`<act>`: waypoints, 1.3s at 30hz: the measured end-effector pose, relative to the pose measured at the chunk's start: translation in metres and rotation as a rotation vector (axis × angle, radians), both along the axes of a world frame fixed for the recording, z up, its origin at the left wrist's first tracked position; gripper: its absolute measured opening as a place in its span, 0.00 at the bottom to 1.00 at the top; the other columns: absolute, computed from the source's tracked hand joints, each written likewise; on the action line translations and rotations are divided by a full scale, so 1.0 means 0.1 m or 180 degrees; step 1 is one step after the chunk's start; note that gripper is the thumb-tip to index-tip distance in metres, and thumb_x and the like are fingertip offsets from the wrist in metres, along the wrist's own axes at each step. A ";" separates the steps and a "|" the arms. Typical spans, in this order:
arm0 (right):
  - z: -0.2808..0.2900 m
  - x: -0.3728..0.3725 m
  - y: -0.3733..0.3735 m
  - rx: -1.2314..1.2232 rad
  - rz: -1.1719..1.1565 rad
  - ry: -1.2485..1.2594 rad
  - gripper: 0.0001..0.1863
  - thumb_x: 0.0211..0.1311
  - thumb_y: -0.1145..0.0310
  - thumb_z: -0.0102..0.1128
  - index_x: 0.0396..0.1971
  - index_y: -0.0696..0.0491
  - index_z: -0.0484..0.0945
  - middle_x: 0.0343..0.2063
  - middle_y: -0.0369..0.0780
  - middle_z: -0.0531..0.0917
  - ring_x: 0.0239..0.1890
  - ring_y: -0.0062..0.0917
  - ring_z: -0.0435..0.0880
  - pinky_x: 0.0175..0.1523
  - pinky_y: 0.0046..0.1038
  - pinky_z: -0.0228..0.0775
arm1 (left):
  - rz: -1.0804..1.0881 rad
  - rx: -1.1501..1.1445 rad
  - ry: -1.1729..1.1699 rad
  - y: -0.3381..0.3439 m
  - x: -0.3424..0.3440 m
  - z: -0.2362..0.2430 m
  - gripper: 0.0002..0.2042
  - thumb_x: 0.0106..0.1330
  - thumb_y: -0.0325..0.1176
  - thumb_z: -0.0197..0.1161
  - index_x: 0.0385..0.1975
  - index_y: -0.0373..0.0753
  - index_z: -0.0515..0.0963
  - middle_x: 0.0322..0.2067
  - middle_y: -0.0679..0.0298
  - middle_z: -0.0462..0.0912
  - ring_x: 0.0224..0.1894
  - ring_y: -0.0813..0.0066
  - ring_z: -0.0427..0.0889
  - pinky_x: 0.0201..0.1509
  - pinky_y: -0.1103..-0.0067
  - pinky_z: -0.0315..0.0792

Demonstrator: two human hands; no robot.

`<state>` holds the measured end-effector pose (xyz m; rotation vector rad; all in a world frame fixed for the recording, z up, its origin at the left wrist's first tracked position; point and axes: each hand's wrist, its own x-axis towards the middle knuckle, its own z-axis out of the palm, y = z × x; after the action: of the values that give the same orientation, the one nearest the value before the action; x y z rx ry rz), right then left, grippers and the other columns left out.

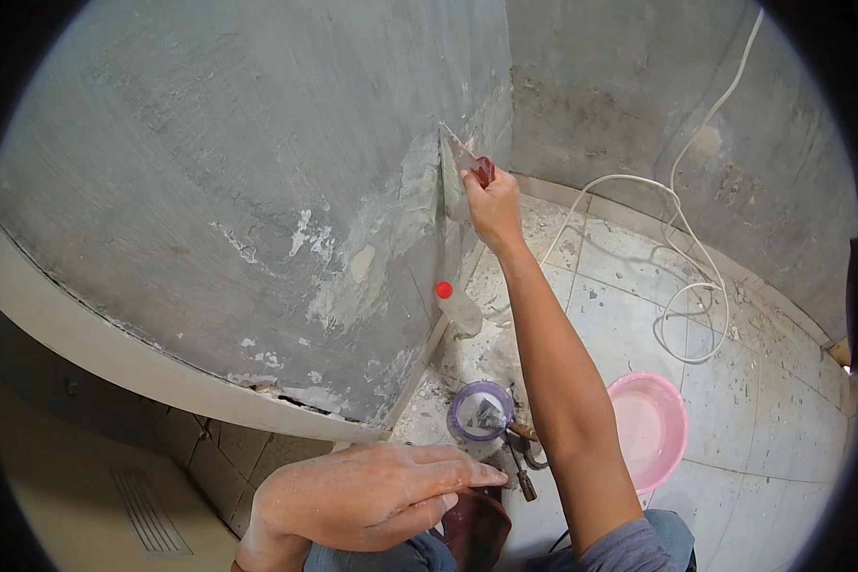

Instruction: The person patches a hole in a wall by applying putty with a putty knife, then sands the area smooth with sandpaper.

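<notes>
My right hand point(495, 208) reaches up to the grey wall, closed on the dark red handle of a wide scraper point(484, 171). Its thin blade is seen nearly edge-on against the patchy, partly scraped wall point(391, 205), close to the corner. Low over my lap, my left hand point(372, 496) is dusty with white, its fingers stretched out and nothing visible in it. A dark red thing point(477, 529) of unclear kind shows below its fingertips. Between my arms, a round purple-rimmed tub point(455, 424) holds pale material and a grey piece.
A clear bottle with a red cap point(460, 312) leans by the wall base. The pink basin point(674, 434) stands right of my forearm. Metal tools point(524, 477) lie by the tub. A white cable point(629, 178) loops over the debris-strewn tiles. A curved pale ledge point(114, 357) runs along the left.
</notes>
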<state>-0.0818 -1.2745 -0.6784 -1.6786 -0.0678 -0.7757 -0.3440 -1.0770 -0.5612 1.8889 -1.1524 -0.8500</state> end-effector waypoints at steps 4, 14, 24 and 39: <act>-0.06 -0.18 0.07 0.0061 0.0250 -0.0240 0.12 0.59 0.68 0.59 0.37 0.62 0.80 0.17 0.36 0.74 0.23 0.19 0.68 0.31 0.27 0.64 | -0.0073 -0.0106 0.0035 0.00 -0.05 -0.01 0.20 0.70 0.32 0.44 0.60 0.36 0.67 0.48 0.50 0.77 0.49 0.49 0.77 0.54 0.66 0.71; -0.12 -0.68 0.30 0.0049 0.0683 -0.0309 0.19 0.57 0.77 0.56 0.49 0.52 0.81 0.16 0.42 0.75 0.18 0.17 0.67 0.26 0.24 0.62 | -0.0074 -0.0110 -0.0128 -0.05 -0.07 0.03 0.20 0.69 0.31 0.46 0.60 0.36 0.67 0.47 0.52 0.78 0.49 0.51 0.77 0.53 0.66 0.72; -0.33 -1.05 0.38 0.0358 0.1209 -0.0121 0.16 0.61 0.75 0.57 0.50 0.56 0.79 0.18 0.29 0.72 0.21 0.12 0.63 0.26 0.20 0.56 | -0.0018 0.0055 0.0018 -0.19 -0.03 0.05 0.18 0.70 0.32 0.46 0.58 0.35 0.69 0.47 0.53 0.78 0.42 0.50 0.80 0.47 0.64 0.74; 0.02 -0.17 -0.22 0.1521 0.0945 0.1002 0.03 0.57 0.74 0.54 0.27 0.58 0.74 0.27 0.38 0.76 0.26 0.24 0.75 0.34 0.32 0.69 | 0.0025 -0.0152 -0.0112 -0.09 0.00 0.03 0.19 0.69 0.32 0.44 0.58 0.34 0.69 0.48 0.46 0.77 0.50 0.47 0.76 0.55 0.63 0.69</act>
<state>-0.0987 -1.2967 -0.6765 -1.2758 0.0821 -0.2680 -0.3442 -1.0859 -0.5582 1.8748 -1.1757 -0.7811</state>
